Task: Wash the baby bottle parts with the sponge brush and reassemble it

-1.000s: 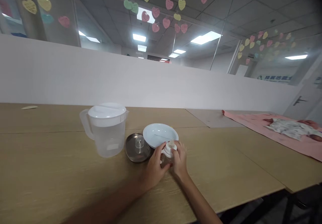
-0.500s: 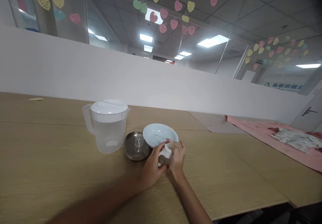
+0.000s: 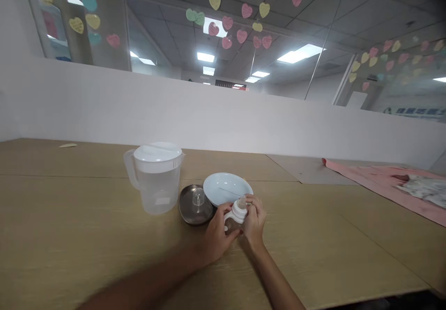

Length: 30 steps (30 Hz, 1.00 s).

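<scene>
A baby bottle (image 3: 238, 213) with a white collar, a white side handle and a pale teat is held low over the table, tilted slightly. My left hand (image 3: 219, 231) is closed around its lower body from the left. On the other side, my right hand (image 3: 255, 217) grips the collar, with its fingertips up by the teat. Just behind the hands stands a white dish (image 3: 226, 187) with a thin stick-like item lying in it. To the left, a shiny metal tray (image 3: 186, 207) carries a small clear cap (image 3: 198, 197). The bottle's far side is hidden by my fingers.
A lidded plastic jug (image 3: 158, 180) of clear liquid stands left of the metal tray. At the far right, a pink cloth (image 3: 369, 180) lies under a patterned white garment (image 3: 425, 190). A white wall (image 3: 209, 115) with glass above borders the table's back.
The view has shifted, so the table items appear further right. Both hands stay on the bottle, and the collar and handle show more clearly now.
</scene>
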Tool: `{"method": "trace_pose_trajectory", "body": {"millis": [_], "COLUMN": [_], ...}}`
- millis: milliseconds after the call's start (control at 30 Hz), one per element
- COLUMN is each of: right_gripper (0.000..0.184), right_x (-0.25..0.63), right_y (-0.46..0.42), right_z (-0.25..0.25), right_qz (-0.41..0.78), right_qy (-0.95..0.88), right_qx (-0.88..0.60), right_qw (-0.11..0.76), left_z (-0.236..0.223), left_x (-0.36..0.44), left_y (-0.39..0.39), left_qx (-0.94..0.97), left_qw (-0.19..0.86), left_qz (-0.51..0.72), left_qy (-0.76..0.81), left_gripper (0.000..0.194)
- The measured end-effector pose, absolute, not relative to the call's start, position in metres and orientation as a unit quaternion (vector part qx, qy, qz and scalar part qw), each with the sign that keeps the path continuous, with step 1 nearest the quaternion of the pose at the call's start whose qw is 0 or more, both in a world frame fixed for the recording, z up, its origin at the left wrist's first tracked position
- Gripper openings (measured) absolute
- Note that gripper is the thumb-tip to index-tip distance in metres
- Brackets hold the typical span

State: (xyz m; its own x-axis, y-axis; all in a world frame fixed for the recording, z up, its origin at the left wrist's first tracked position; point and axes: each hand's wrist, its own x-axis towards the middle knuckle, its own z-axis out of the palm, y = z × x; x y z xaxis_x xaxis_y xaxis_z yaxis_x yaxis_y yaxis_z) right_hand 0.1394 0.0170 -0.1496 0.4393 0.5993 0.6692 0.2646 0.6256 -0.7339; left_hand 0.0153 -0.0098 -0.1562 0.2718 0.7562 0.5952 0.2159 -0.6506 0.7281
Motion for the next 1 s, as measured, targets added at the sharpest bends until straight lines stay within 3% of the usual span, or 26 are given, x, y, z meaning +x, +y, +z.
{"method": "trace_pose_trajectory", "body": {"millis": [167,500,800,900,1000], "right_gripper": [0.026,0.022,0.010,0.012,0.028], "right_x": [0.139,0.136,0.141,0.141,0.140], "right_y": [0.012,-0.005,-0.003,-0.003,-0.001], "right_z": [-0.143,-0.139,-0.152,-0.150,-0.144], "right_qz": [0.103,-0.058,-0.124,-0.085,0.039], "right_qy": [-0.539,-0.496,-0.531,-0.522,-0.511], "right_qx": [-0.430,-0.491,-0.424,-0.416,-0.407], "right_qw": [0.717,0.714,0.723,0.740,0.756], "left_z": [-0.156,-0.154,-0.154,-0.156,-0.155], "left_x": [0.015,0.016,0.015,0.014,0.014], "left_y": [-0.006,-0.003,0.000,0.001,0.001], "left_qx": [0.763,0.744,0.766,0.771,0.772], "left_qw": [0.246,0.267,0.218,0.213,0.214], "left_qz": [0.515,0.532,0.508,0.504,0.501], "left_qy": [0.303,0.304,0.327,0.326,0.327], "left_gripper": [0.042,0.046,0.063,0.065,0.065]}}
